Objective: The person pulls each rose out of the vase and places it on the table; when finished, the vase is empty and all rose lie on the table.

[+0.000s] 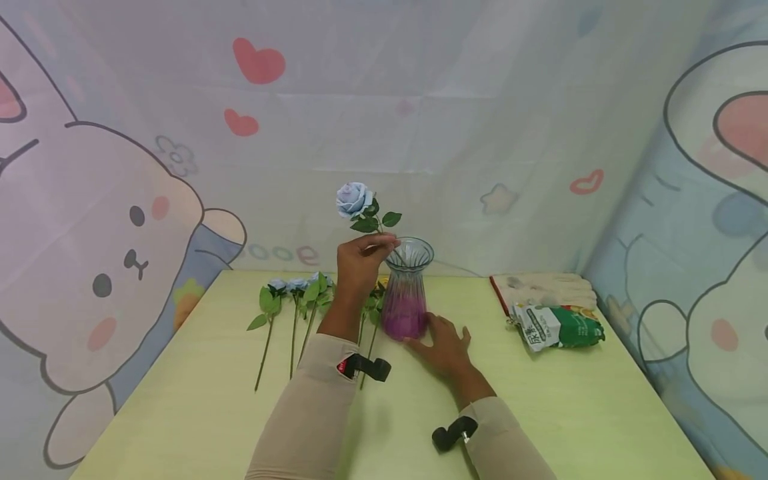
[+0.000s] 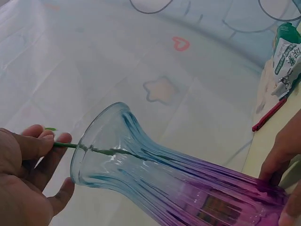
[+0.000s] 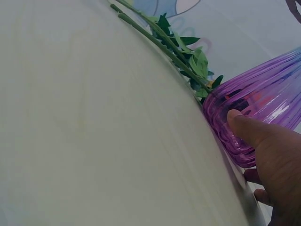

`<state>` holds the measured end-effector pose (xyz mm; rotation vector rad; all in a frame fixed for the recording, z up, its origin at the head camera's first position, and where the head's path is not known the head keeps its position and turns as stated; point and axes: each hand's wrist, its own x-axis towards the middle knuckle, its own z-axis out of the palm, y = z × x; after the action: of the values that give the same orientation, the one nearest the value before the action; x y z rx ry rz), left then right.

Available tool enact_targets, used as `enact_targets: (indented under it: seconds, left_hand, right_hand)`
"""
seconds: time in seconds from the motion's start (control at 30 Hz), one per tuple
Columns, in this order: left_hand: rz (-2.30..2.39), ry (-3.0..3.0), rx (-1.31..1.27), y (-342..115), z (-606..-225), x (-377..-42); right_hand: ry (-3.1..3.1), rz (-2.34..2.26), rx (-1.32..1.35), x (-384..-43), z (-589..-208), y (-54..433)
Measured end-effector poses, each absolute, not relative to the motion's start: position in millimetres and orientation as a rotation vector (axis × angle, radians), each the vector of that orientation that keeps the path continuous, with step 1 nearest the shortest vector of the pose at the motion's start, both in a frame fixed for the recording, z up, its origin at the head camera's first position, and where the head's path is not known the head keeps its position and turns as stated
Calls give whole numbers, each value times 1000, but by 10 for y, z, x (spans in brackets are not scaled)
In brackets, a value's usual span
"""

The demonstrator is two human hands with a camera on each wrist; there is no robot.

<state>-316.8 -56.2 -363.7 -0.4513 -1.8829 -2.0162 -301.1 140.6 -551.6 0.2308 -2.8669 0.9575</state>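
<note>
My left hand [image 1: 363, 263] pinches the stem of a pale blue rose [image 1: 355, 199] between thumb and fingertips, above the rim of a glass vase [image 1: 405, 300]. The vase stands upright, clear blue at its flared mouth and purple at its base. In the left wrist view, the rose's green stem [image 2: 113, 151] runs through the mouth and down inside the neck; its lower end cannot be made out. Low at the right side of the vase, my right hand [image 1: 447, 347] holds the base, with the thumb [image 3: 244, 127] against the purple glass and the other fingers partly hidden.
Several more flowers lie on the table left of the vase, their stems [image 1: 262, 357] toward me, some behind my left arm. At the right are a green and white packet [image 1: 561, 328], a pale glove-like item [image 1: 549, 291] and a thin red rod [image 1: 499, 295]. A printed curtain [image 1: 444, 133] hangs behind.
</note>
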Motion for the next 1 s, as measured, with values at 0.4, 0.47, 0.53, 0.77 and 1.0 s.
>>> enact_targets:
  seconds: [0.4, 0.47, 0.53, 0.77, 1.0]
  left_hand:
    - [-2120, -1566, -388, -585, -3748, -3203]
    - [-2149, -1528, -349, -608, -3772, -3210]
    - [-2174, -1491, -303, -637, -3792, -3211]
    - [-2306, -1293, -125, -783, -3855, -3250]
    - [-2457, -1056, 14, -897, -3925, -3259]
  right_hand:
    - [-2881, 960, 236, -3023, -5548, 1406]
    - [-2881, 961, 235, -3020, -5540, 1407]
    - [-2876, 961, 235, -3016, -5533, 1407]
    - [-2875, 977, 235, -3000, -5500, 1407]
    - [-2871, 978, 233, -2999, -5517, 1408]
